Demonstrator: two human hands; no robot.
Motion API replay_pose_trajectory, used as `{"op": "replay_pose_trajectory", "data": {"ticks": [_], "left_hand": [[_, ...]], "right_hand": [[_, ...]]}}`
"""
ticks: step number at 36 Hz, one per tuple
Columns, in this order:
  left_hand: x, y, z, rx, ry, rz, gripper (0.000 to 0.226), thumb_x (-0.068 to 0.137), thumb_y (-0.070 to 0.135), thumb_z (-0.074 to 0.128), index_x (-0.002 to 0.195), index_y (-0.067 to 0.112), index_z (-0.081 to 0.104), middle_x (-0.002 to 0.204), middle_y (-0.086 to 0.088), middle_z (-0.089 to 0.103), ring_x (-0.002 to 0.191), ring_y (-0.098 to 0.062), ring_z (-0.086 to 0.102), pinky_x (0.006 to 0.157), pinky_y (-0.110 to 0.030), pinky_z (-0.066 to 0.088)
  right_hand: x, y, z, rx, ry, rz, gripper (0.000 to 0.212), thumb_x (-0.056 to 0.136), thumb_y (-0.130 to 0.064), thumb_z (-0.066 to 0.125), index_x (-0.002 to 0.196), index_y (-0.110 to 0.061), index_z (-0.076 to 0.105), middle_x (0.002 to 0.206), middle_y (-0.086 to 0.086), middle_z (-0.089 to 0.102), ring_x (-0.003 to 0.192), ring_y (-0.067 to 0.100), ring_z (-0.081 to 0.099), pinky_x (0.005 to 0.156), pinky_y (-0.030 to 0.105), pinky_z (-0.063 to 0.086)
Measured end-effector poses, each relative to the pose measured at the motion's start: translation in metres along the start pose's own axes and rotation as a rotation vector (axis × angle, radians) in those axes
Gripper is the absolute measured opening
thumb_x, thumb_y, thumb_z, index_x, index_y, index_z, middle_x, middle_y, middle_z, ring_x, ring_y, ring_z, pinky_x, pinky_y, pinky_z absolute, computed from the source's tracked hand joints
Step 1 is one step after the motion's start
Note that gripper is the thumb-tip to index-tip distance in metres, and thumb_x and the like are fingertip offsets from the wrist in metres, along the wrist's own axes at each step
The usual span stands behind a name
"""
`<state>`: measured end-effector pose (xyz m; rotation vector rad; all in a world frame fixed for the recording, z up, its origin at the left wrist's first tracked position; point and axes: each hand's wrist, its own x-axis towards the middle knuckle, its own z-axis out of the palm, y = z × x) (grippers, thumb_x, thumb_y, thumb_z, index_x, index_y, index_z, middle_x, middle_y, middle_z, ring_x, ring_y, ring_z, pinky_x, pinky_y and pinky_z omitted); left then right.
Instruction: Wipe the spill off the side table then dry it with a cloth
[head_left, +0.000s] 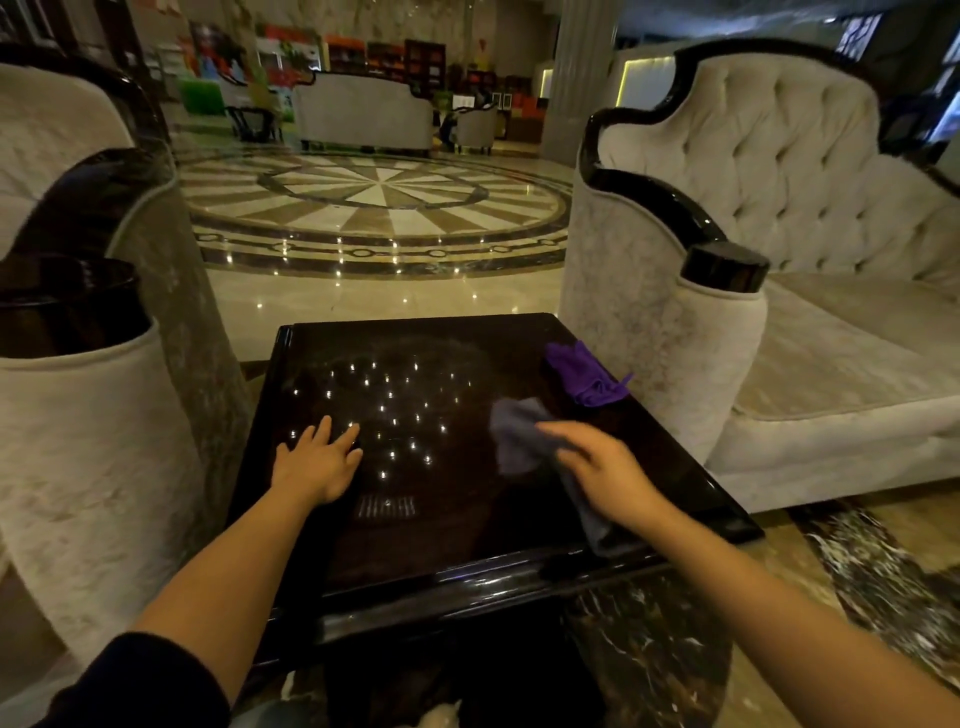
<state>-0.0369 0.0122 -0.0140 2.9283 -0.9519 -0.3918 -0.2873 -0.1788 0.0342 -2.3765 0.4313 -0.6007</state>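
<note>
Pressing grey cloth under right fingers, side table

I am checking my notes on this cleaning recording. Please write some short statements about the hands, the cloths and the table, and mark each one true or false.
1. The right hand presses a grey-blue cloth on the dark glossy wooden side table. True.
2. The left hand holds the crumpled purple cloth. False: it lies flat and empty on the table top.
3. The purple cloth lies near the table's far right corner, apart from both hands. True.
4. The grey-blue cloth lies wholly on the table top. False: one end hangs over the near edge.
5. A drinking glass stands on the table. False: only the two cloths and the hands are on it.
</note>
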Motion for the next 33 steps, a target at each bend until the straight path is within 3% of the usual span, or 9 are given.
{"op": "replay_pose_trajectory", "data": {"ticks": [4, 7, 11, 14, 17, 22, 28, 33], "left_hand": [[-0.008, -0.003, 0.005, -0.004, 0.011, 0.002, 0.052, 0.097, 0.046, 0.017, 0.145, 0.034, 0.003, 0.157, -0.005, -0.003, 0.144, -0.026, 0.001, 0.115, -0.050, 0.009], [-0.017, -0.008, 0.010, -0.008, 0.004, -0.004, 0.052, 0.096, 0.047, 0.016, 0.145, 0.034, 0.002, 0.157, -0.005, -0.003, 0.144, -0.025, 0.001, 0.115, -0.049, 0.009], [-0.026, -0.013, 0.016, -0.008, -0.011, 0.014, 0.052, 0.097, 0.046, 0.016, 0.145, 0.035, 0.001, 0.157, -0.005, -0.004, 0.144, -0.025, -0.001, 0.115, -0.049, 0.008], [-0.030, -0.014, 0.018, 0.008, -0.019, 0.034, 0.052, 0.097, 0.046, 0.015, 0.145, 0.034, -0.001, 0.157, -0.005, -0.005, 0.144, -0.024, -0.002, 0.115, -0.049, 0.008], [-0.031, -0.016, 0.022, 0.030, -0.015, 0.039, 0.053, 0.097, 0.045, 0.015, 0.145, 0.033, -0.001, 0.157, -0.006, -0.005, 0.144, -0.024, -0.004, 0.115, -0.049, 0.007], [-0.032, -0.017, 0.027, 0.022, 0.000, 0.039, 0.052, 0.097, 0.046, 0.014, 0.145, 0.034, -0.001, 0.157, -0.005, -0.006, 0.144, -0.023, -0.006, 0.115, -0.049, 0.004], [-0.029, -0.021, 0.025, 0.001, -0.028, 0.060, 0.053, 0.096, 0.048, 0.015, 0.145, 0.034, 0.000, 0.157, -0.005, -0.005, 0.144, -0.024, -0.005, 0.115, -0.049, 0.006], [-0.030, -0.021, 0.010, -0.018, -0.042, 0.101, 0.054, 0.096, 0.049, 0.016, 0.145, 0.034, 0.001, 0.157, -0.005, -0.007, 0.144, -0.025, -0.002, 0.115, -0.049, 0.008]], "right_hand": [[0.027, 0.035, -0.026, -0.227, 0.168, 0.078, 0.035, 0.088, -0.003, 0.049, 0.122, -0.005, 0.052, 0.129, 0.018, 0.054, 0.119, 0.032, 0.050, 0.102, 0.038, 0.038], [0.040, 0.058, -0.029, -0.347, 0.231, 0.177, 0.037, 0.089, -0.009, 0.049, 0.126, -0.007, 0.049, 0.139, 0.019, 0.045, 0.122, 0.037, 0.045, 0.101, 0.043, 0.037], [0.043, 0.088, -0.014, -0.501, -0.008, 0.390, 0.043, 0.094, -0.028, 0.040, 0.135, -0.015, 0.037, 0.151, 0.016, 0.022, 0.130, 0.038, 0.034, 0.105, 0.046, 0.033], [0.037, 0.102, 0.002, -0.496, -0.199, 0.564, 0.051, 0.095, -0.042, 0.029, 0.142, -0.024, 0.019, 0.155, 0.013, 0.005, 0.141, 0.037, 0.009, 0.114, 0.052, 0.014], [0.037, 0.107, 0.009, -0.519, -0.246, 0.582, 0.055, 0.094, -0.047, 0.024, 0.142, -0.028, 0.007, 0.156, 0.009, -0.004, 0.142, 0.034, -0.003, 0.115, 0.051, 0.004], [0.036, 0.102, 0.002, -0.509, -0.329, 0.618, 0.056, 0.094, -0.048, 0.022, 0.142, -0.028, 0.000, 0.155, 0.007, -0.011, 0.142, 0.033, -0.008, 0.114, 0.052, 0.000], [0.022, 0.084, 0.009, -0.434, -0.255, 0.613, 0.057, 0.093, -0.050, 0.024, 0.142, -0.029, 0.005, 0.156, 0.007, -0.005, 0.142, 0.033, -0.001, 0.114, 0.054, 0.004], [0.016, 0.047, 0.012, -0.369, -0.154, 0.486, 0.056, 0.093, -0.047, 0.029, 0.142, -0.028, 0.009, 0.156, 0.007, 0.003, 0.142, 0.031, 0.004, 0.115, 0.054, 0.011]]}}
